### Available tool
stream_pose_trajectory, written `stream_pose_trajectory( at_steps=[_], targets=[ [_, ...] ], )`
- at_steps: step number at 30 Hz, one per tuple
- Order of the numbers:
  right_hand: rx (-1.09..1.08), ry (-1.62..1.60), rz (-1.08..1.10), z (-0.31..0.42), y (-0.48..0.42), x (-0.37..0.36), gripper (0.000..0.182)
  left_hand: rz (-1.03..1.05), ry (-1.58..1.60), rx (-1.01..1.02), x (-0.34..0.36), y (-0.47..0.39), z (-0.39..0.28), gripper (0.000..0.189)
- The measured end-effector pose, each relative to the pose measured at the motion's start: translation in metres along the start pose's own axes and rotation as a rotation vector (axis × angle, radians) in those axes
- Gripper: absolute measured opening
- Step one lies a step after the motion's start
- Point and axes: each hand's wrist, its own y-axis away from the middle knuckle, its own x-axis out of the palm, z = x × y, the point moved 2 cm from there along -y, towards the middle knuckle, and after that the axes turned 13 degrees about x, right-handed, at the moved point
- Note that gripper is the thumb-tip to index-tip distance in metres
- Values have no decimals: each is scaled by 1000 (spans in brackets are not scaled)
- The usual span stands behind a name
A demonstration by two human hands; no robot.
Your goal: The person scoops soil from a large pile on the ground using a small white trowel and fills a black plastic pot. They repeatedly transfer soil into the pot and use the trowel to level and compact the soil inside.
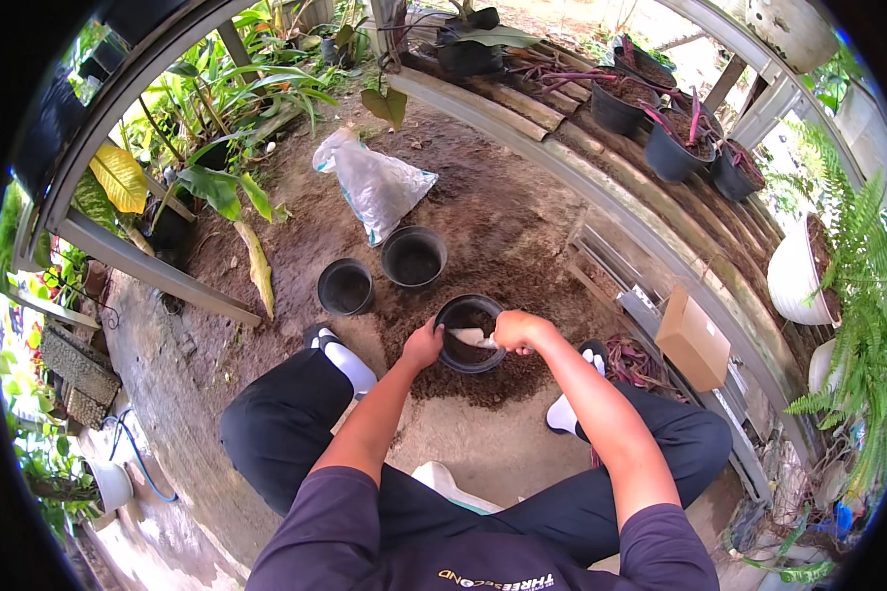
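A black plastic plant pot [470, 362] stands before me on loose dark soil [503, 391]. My left hand [423, 343] grips its left rim, thumb towards the opening. In my right hand [519, 331] is the handle of a white trowel [467, 337], whose blade lies inside the pot. Dark soil shows on the pot's inner floor, though the blade and my hand hide part of it. Just beyond stand two more black pots, a larger one [414, 257] and a smaller one [345, 288].
A whitish plastic sack [377, 185] stands behind the pots. To the right, a cardboard box [693, 340] rests by a metal frame, below a slatted bench [584, 148] holding potted purple plants [678, 148]. Leafy plants [214, 185] and a metal rail [162, 270] border the left.
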Motion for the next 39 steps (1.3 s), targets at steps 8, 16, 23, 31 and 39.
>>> stream_pose_trajectory(
  at_steps=[8, 16, 23, 31, 39],
  targets=[
    [-74, -575, -78, -58, -20, -33, 27, 29, 17, -33, 1, -2, 6, 49],
    [120, -638, -411, -149, -93, 5, 26, 88, -56, -74, -2, -4, -7, 57],
    [439, -227, -693, -192, -107, 60, 39, 104, -93, -48, -6, -9, -23, 50],
    [483, -274, -681, -217, -117, 95, 41, -28, 10, -17, 4, -11, 7, 45],
    [457, -339, -730, -212, -130, 100, 33, 27, 80, -65, -2, -11, 2, 40]
  ],
)
